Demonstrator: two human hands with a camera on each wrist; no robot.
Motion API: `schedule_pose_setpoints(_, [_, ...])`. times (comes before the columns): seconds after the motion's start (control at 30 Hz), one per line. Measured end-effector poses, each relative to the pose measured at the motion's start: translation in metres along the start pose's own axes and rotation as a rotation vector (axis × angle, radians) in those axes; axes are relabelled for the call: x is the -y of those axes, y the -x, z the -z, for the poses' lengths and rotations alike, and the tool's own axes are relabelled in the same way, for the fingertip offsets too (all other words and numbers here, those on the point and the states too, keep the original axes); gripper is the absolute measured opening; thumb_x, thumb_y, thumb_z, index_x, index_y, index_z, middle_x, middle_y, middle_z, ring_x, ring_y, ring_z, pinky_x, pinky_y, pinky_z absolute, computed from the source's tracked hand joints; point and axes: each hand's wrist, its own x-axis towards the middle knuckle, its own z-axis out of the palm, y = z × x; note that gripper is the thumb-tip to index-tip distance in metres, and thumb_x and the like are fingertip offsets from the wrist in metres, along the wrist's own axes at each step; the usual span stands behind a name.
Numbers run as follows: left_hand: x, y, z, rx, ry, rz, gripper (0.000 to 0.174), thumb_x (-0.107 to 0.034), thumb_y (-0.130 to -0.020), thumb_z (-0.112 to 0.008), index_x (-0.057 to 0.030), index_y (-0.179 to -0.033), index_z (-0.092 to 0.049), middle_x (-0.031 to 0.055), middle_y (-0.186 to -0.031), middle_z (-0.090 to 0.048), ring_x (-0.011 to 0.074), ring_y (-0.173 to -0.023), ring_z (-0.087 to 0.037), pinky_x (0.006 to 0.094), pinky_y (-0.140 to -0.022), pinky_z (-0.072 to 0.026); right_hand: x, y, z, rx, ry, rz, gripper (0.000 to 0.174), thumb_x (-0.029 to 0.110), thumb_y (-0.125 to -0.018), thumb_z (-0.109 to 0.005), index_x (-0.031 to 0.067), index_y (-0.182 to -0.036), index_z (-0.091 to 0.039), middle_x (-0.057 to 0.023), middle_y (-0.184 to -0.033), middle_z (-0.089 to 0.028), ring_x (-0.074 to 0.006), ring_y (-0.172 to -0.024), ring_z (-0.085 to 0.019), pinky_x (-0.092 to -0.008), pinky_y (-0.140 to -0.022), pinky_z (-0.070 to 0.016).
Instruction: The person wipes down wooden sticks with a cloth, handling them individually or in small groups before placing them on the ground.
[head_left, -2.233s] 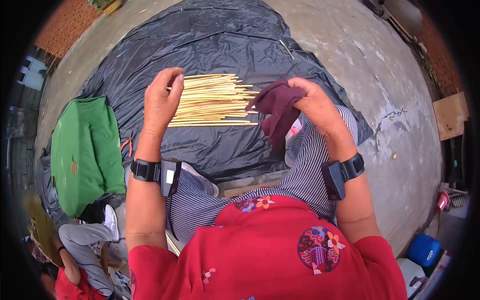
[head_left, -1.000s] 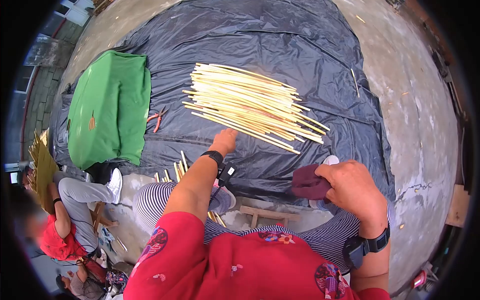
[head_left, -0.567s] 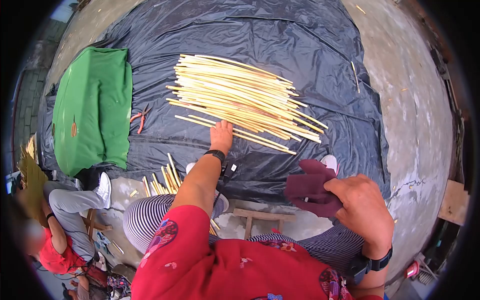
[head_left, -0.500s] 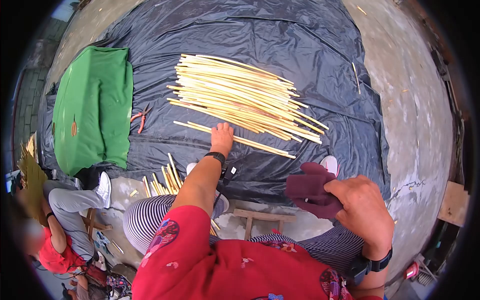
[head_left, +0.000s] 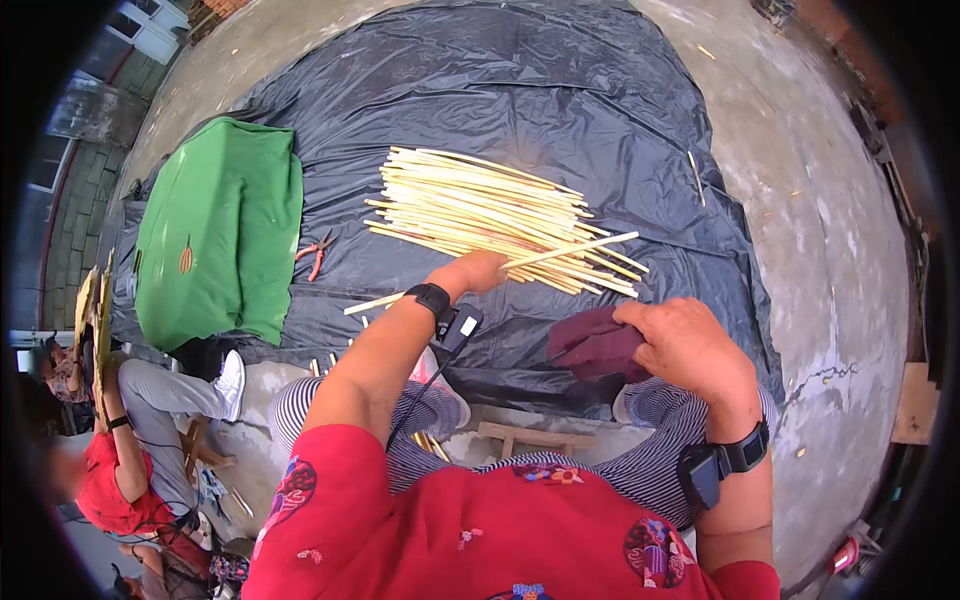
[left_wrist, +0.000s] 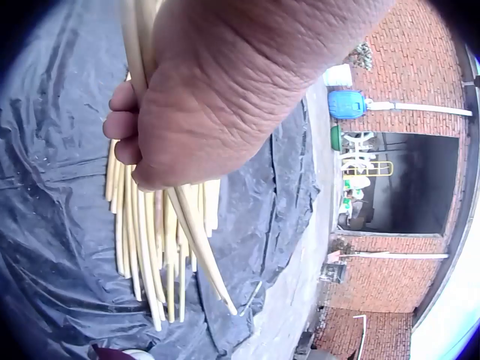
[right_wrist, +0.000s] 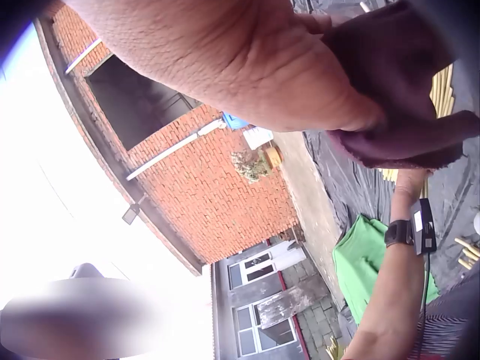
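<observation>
My left hand (head_left: 475,272) grips two long, thin, pale peeled sticks (head_left: 600,243). They slant across the near right edge of the stick pile in the head view. The left wrist view shows fingers curled round the held sticks (left_wrist: 199,251), whose far ends point down right. Many similar sticks (head_left: 460,200) lie side by side on a black plastic sheet (head_left: 480,90). My right hand (head_left: 695,350) pinches a dark maroon cloth (head_left: 595,345) above the right knee. In the right wrist view, the folded cloth (right_wrist: 397,90) hangs from thumb and fingers.
A green cloth (head_left: 215,230) covers a bulky shape at left, with red-handled pliers (head_left: 316,255) beside it. A small wooden stool (head_left: 530,437) stands between the feet. Another seated person (head_left: 120,480) is at lower left. One loose stick (head_left: 696,180) lies at right.
My left hand was raised without a stick, then reached down, drew two sticks from the pile's near edge and lifted and tilted them. The right hand keeps the maroon cloth.
</observation>
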Motion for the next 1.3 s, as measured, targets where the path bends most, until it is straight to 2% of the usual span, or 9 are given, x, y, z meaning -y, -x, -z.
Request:
schedule_pose_setpoints(0.2, [-0.141, 0.109, 0.106, -0.265, 1.180, -0.296, 0.021, -0.025, -0.096, -0.051, -0.0049, -0.099, -0.051, -0.0007, -0.066, -0.050, 0.0066, -0.049, -0.045, 0.0204, -0.042, -0.0368, -0.007, -0.004, 0.014, -0.433, -0.416, -0.009, 0.033, 0.003, -0.075, -0.055, 0.0054, -0.107, -0.060, -0.0221, -0.084, -0.064, -0.0330, -0.078, -0.064, -0.0354, -0.072, -0.0504])
schedule_pose_setpoints(0.33, [-0.184, 0.155, 0.104, -0.352, 1.346, -0.386, 0.024, -0.027, -0.098, -0.046, -0.0048, -0.105, -0.047, 0.0017, -0.068, -0.051, 0.0089, -0.050, -0.046, 0.0223, -0.042, -0.0368, -0.008, -0.019, 0.017, -0.800, -1.033, 0.062, 0.030, 0.004, -0.088, -0.051, 0.0016, -0.118, -0.055, -0.0050, -0.095, -0.065, -0.0093, -0.085, -0.059, -0.0241, -0.075, -0.0466])
schedule_pose_setpoints(0.5, [-0.196, 0.151, 0.068, -0.361, 1.407, -0.403, 0.022, -0.025, -0.098, -0.043, -0.0074, -0.109, -0.048, 0.0022, -0.071, -0.053, 0.0085, -0.050, -0.047, 0.0215, -0.043, -0.0384, 0.020, -0.050, -0.015, -0.730, -0.804, 0.168, 0.041, 0.005, -0.082, -0.053, -0.0024, -0.122, -0.049, -0.0099, -0.099, -0.060, -0.0136, -0.089, -0.059, -0.0247, -0.081, -0.0463])
schedule_pose_setpoints(0.67, [-0.192, 0.146, 0.081, -0.324, 1.406, -0.473, 0.020, -0.020, -0.097, -0.043, -0.0088, -0.112, -0.049, 0.0015, -0.074, -0.053, 0.0079, -0.050, -0.047, 0.0218, -0.042, -0.0389, 0.045, -0.052, 0.007, -0.330, -1.558, 0.177, 0.034, 0.017, -0.090, -0.055, -0.0041, -0.115, -0.048, -0.0109, -0.099, -0.057, -0.0180, -0.072, -0.062, -0.0303, -0.059, -0.0530])
schedule_pose_setpoints(0.8, [-0.201, 0.150, 0.081, -0.215, 1.470, -0.397, 0.016, -0.022, -0.098, -0.040, -0.0087, -0.103, -0.047, 0.0023, -0.066, -0.048, 0.0082, -0.046, -0.041, 0.0216, -0.040, -0.0331, 0.046, -0.071, 0.004, -0.603, -1.568, 0.048, 0.038, 0.020, -0.090, -0.059, -0.0022, -0.118, -0.046, -0.0107, -0.094, -0.061, -0.0142, -0.064, -0.061, -0.0261, -0.050, -0.0521])
schedule_pose_setpoints(1.1, [-0.211, 0.149, 0.099, -0.284, 1.493, -0.527, 0.013, -0.017, -0.094, -0.044, -0.0073, -0.101, -0.049, 0.0035, -0.074, -0.057, 0.0091, -0.053, -0.054, 0.0216, -0.047, -0.0436, 0.047, -0.085, 0.044, -0.458, -1.675, 0.098, 0.023, 0.017, -0.094, -0.051, 0.0038, -0.113, -0.050, -0.0058, -0.083, -0.061, -0.0079, -0.036, -0.044, -0.0214, -0.027, -0.0382])
schedule_pose_setpoints(1.2, [-0.206, 0.141, 0.108, -0.305, 1.467, -0.455, 0.022, -0.024, -0.095, -0.047, -0.0047, -0.104, -0.049, 0.0040, -0.076, -0.057, 0.0092, -0.056, -0.056, 0.0226, -0.051, -0.0468, 0.031, -0.105, 0.031, -0.565, -1.785, 0.177, 0.025, 0.014, -0.094, -0.051, 0.0041, -0.116, -0.050, -0.0061, -0.091, -0.062, -0.0099, -0.052, -0.055, -0.0228, -0.042, -0.0484])
schedule_pose_setpoints(1.27, [-0.206, 0.138, 0.106, -0.341, 1.197, -0.370, 0.021, -0.025, -0.096, -0.046, -0.0047, -0.101, -0.049, 0.0027, -0.072, -0.054, 0.0087, -0.054, -0.053, 0.0231, -0.049, -0.0447, 0.009, -0.113, 0.020, -0.649, -1.884, 0.132, 0.031, 0.012, -0.093, -0.053, 0.0061, -0.123, -0.049, -0.0048, -0.107, -0.060, -0.0171, -0.101, -0.058, -0.0331, -0.087, -0.0493])
schedule_pose_setpoints(1.3, [-0.204, 0.132, 0.100, -0.375, 1.075, -0.385, 0.020, -0.024, -0.097, -0.046, -0.0048, -0.098, -0.048, 0.0016, -0.069, -0.052, 0.0081, -0.053, -0.050, 0.0234, -0.048, -0.0424, -0.001, -0.112, 0.024, -0.688, -1.925, 0.121, 0.030, 0.012, -0.093, -0.053, 0.0061, -0.122, -0.050, -0.0048, -0.108, -0.060, -0.0175, -0.101, -0.058, -0.0335, -0.088, -0.0491])
